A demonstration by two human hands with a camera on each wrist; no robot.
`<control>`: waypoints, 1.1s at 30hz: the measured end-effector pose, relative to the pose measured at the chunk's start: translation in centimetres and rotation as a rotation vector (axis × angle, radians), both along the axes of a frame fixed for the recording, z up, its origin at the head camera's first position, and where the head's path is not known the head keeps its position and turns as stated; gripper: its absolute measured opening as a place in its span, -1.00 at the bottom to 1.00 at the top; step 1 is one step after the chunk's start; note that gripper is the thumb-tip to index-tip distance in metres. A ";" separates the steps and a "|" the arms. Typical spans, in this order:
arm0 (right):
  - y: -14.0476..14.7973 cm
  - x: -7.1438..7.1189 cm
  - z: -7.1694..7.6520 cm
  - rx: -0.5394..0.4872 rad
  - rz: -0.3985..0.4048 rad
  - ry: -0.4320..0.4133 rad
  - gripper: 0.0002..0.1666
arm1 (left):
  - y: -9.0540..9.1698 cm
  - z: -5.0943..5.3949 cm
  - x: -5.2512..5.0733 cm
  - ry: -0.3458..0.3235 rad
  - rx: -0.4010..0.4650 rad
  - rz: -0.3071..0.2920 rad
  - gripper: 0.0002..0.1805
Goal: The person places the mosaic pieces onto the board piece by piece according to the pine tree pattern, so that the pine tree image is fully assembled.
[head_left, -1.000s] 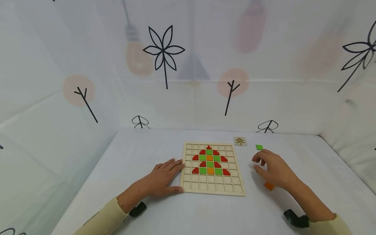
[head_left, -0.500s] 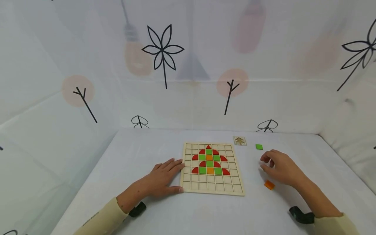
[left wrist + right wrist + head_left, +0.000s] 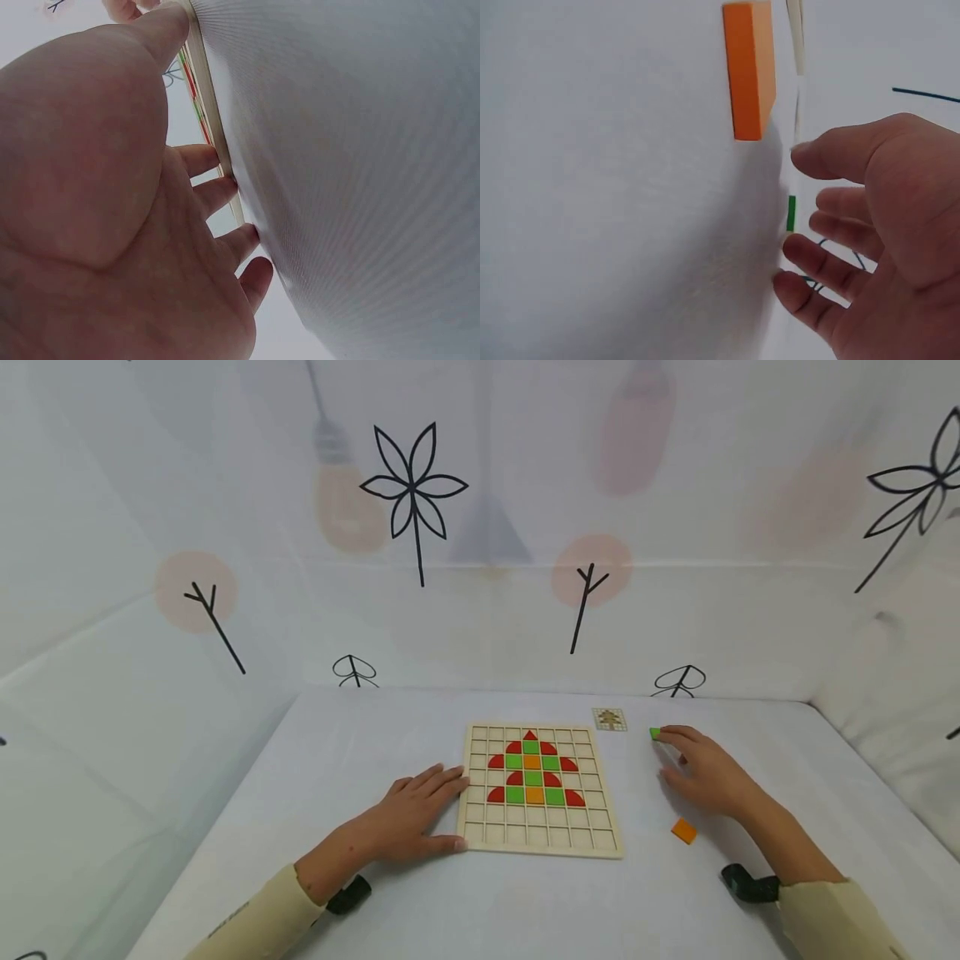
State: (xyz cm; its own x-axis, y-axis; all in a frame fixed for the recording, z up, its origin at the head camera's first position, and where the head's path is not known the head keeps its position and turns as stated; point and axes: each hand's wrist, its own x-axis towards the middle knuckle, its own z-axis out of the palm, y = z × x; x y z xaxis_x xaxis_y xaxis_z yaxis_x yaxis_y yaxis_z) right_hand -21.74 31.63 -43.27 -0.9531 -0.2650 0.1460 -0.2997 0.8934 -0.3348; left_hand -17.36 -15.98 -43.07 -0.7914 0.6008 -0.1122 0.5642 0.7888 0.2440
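Observation:
My left hand (image 3: 412,818) rests on the table with its fingers and thumb against the left edge of a wooden grid board (image 3: 502,835). Red, green and orange tiles on the board form a tree shape. In the left wrist view, the fingertips touch the side of the board (image 3: 208,90). My right hand (image 3: 708,772) reaches with loosely bent fingers to a green square tile (image 3: 655,733), partly covered by the fingertips. Its thumb stands apart from the fingers. An orange tile (image 3: 684,831) lies on the table below the right hand, and looms large in the right wrist view.
A small card (image 3: 610,719) with a tree picture on a grid lies beyond the board's top right corner. White patterned cloth (image 3: 480,635) hangs behind the table and at both sides. Dark wrist devices (image 3: 750,885) sit under both forearms.
My right hand first drew back to the right, away from the board, then moved forward and left until its fingertips reached the green tile. My left hand has stayed at the board's edge.

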 end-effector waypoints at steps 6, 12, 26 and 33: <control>0.3 -1.1 -0.3 0.017 0.010 -0.056 -0.26 | 0.0 0.0 0.0 -0.007 -0.004 0.003 -0.01; 0.4 -1.6 -0.5 0.031 0.046 -0.048 -0.36 | 0.0 0.0 0.0 -0.006 -0.005 0.003 -0.01; -0.2 -1.2 0.3 -0.051 -0.065 -0.061 -0.71 | -0.2 0.1 0.1 -0.003 0.004 -0.005 -0.01; -0.6 -1.1 0.3 -0.013 -0.056 -0.062 -0.72 | -0.2 0.0 0.0 0.001 -0.001 -0.005 -0.01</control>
State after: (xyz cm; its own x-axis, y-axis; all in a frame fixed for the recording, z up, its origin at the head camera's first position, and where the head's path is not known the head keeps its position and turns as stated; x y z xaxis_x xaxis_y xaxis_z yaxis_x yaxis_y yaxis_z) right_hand -22.83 31.08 -42.95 -0.9736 -0.2099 0.0898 -0.2282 0.9036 -0.3626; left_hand -17.32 -16.17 -43.10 -0.7884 0.6050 -0.1116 0.5687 0.7859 0.2427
